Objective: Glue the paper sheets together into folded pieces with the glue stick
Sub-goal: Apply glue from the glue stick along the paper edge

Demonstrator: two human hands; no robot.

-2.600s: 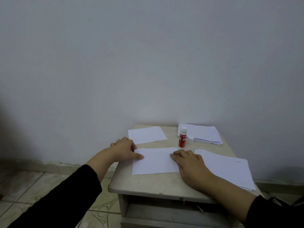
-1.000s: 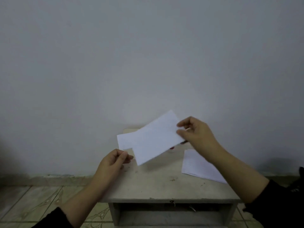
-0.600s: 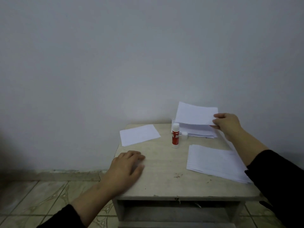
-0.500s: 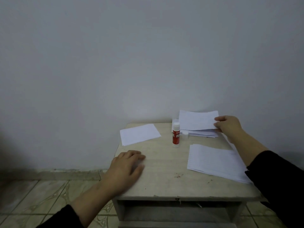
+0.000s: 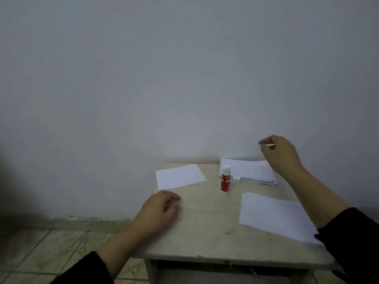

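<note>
1. Hands first: we see the left hand [image 5: 159,210] lying palm down on the table [image 5: 207,228] near its left front corner, fingers relaxed and slightly bent, holding nothing.
2. We see the right hand [image 5: 282,154] raised above the far right corner of the table, over the stack of folded pieces [image 5: 249,171]. Its fingers are loosely curled, thumb and forefinger close together. A pale sliver shows at the fingertips; we cannot tell whether it is paper held in a pinch or only a nail, so we cannot tell the grip.
3. Both forearms are bare up to dark sleeves [image 5: 352,240] at the lower edge of the view.
4. We find the glue stick [image 5: 225,178] standing upright near the middle back of the table, red body with a white top, just left of the folded stack. A small white part, possibly its cap [image 5: 237,177], lies against the stack beside it.
5. We note a single white sheet [image 5: 180,176] lying flat at the back left corner, just beyond the left hand and not touching it.
6. We note a pile of flat sheets [image 5: 274,217] at the right front, partly under the right forearm and overhanging the table's right edge.
7. Table stands against a plain wall [image 5: 164,78]; tiled floor [image 5: 51,253] shows at lower left.
</note>
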